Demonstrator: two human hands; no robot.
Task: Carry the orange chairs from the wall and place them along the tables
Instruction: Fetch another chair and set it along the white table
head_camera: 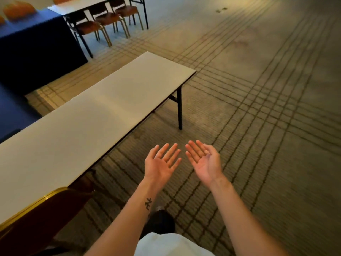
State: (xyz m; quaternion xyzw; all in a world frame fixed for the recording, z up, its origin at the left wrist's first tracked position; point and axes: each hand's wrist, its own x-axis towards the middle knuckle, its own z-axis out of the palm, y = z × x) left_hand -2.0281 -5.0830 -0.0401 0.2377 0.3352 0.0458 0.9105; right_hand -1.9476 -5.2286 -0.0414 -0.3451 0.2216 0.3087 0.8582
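Observation:
My left hand (161, 161) and my right hand (203, 160) are held out in front of me, palms up, fingers straight, holding nothing. They hover over the carpet just right of a long white folding table (88, 124). An orange chair with a gold-edged back (42, 217) stands at that table's near end, at the bottom left. Three orange chairs (108, 19) are tucked under a second white table (77, 5) at the far top.
A dark blue draped table (35, 45) fills the upper left, with blurred orange chair backs (18, 10) behind it. Lined carpet (267, 89) stretches wide to the right. The near table's black leg (179, 109) stands ahead of my hands. My shoe (161, 221) shows below.

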